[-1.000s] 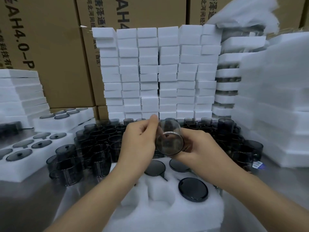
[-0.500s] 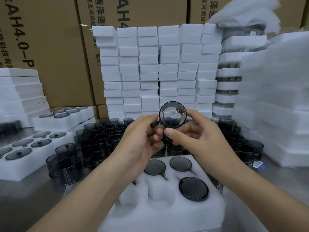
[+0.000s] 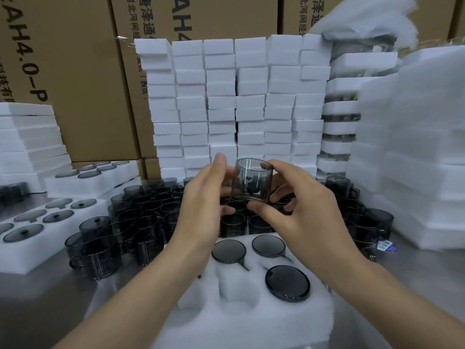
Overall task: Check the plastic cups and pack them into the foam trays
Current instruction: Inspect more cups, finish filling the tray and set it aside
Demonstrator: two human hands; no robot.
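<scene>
A smoky grey see-through plastic cup (image 3: 253, 181) is held side-on in mid air above the loose cups. My right hand (image 3: 297, 212) grips it, thumb under its lower edge and fingers over the top and back. My left hand (image 3: 205, 205) stands beside the cup's left side with fingers straight and blurred; whether it touches the cup is unclear. Below, the white foam tray (image 3: 251, 323) holds three cups seated in pockets, seen as dark discs (image 3: 287, 283). Its left pockets (image 3: 234, 295) hold nothing.
Several loose grey cups (image 3: 151, 205) crowd the metal table behind the tray. Filled foam trays (image 3: 32, 248) lie at the left. A wall of stacked foam blocks (image 3: 226, 96) stands behind, foam stacks (image 3: 415, 147) rise at the right, and cardboard boxes (image 3: 83, 71) stand at the back.
The cup was lifted and held with its round end toward me, then turned side-on. My left hand's fingers straightened and came off their pinch on the cup.
</scene>
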